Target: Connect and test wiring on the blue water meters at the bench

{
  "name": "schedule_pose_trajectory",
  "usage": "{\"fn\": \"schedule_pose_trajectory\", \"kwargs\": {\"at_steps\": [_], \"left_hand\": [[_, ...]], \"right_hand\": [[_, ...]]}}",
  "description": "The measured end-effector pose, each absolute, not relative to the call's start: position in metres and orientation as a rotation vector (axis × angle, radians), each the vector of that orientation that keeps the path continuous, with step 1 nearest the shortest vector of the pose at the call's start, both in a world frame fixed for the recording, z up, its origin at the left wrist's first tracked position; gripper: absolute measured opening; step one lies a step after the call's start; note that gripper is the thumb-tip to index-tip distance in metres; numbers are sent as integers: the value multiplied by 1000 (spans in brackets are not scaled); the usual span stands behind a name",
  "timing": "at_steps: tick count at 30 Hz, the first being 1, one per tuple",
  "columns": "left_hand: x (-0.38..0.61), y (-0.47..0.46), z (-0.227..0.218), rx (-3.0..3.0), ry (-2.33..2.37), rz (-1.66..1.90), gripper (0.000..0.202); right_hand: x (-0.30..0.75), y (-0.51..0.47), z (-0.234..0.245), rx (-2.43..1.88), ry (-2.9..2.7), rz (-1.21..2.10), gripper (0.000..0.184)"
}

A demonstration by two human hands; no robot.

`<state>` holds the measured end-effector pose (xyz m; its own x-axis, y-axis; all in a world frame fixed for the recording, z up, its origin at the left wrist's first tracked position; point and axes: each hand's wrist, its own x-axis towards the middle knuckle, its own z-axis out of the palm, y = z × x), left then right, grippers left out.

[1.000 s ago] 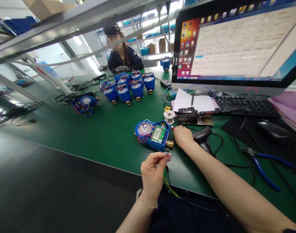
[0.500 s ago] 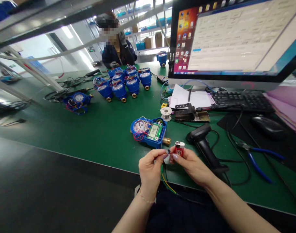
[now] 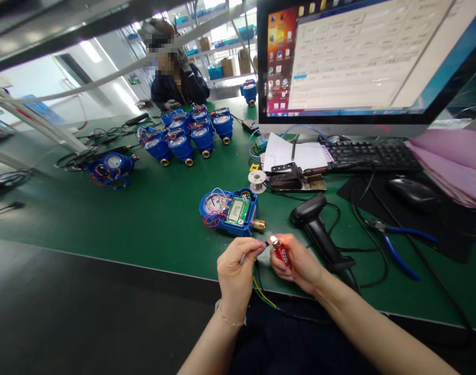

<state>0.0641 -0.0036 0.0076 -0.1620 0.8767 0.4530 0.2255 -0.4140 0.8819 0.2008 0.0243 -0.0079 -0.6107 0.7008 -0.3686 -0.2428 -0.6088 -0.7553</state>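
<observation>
One left hand (image 3: 237,266) in a pinch on a dark piece (image 3: 266,244), right hand (image 3: 299,266) around a tilted lighter (image 3: 282,253)

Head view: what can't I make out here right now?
All in the head view:
Small dark piece in the left hand: too small to identify, partly hidden by that hand.
Lighter: lower end hidden by the right hand.
Monitor: text blurred, top cut off by the picture edge.

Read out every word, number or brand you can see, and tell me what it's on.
Meter display: looks like "good", small and uncertain.
Red lighter: white characters, too blurred to read surely.
Computer screen: text too small and blurred.
Meter dial: markings too small.
</observation>
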Motion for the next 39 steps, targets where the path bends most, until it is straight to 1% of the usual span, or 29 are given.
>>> {"fn": "schedule_pose_trajectory", "kwargs": {"at_steps": [15, 22, 24, 26, 27, 30, 32, 33, 34, 36, 39], "left_hand": [[70, 2, 5, 1665, 1296, 1577, 13], [69, 1, 5, 1638, 1321, 1572, 8], [69, 1, 4, 1621, 1321, 1572, 6], [69, 0, 3, 1607, 1346, 1561, 5], [69, 0, 3, 1599, 1368, 1558, 4], [70, -2, 6, 1582, 1422, 1566, 2], [72, -3, 9, 1555, 1397, 1586, 4], [73, -4, 11, 1527, 1361, 1597, 5], [75, -5, 14, 1484, 1310, 1609, 5], [80, -7, 19, 1376, 1184, 1634, 6], [86, -10, 25, 1267, 1025, 1617, 8]], "right_hand": [[206, 24, -15, -909, -879, 2249, 57], [206, 24, -13, -957, -852, 2259, 62], [206, 27, -16, -1041, -824, 2153, 61], [207, 30, -22, -1132, -863, 1980, 56], [208, 32, -25, -1195, -922, 1881, 57], [214, 29, -30, -1443, -1236, 1442, 66], [218, 21, -26, -1506, -1488, 1105, 65], [219, 15, -22, -1468, -1617, 1021, 63], [220, 8, -17, -1390, -1746, 1019, 60], [218, -4, -6, -1209, -1935, 1189, 55], [213, -16, 4, -1044, -1952, 1422, 46]]}}
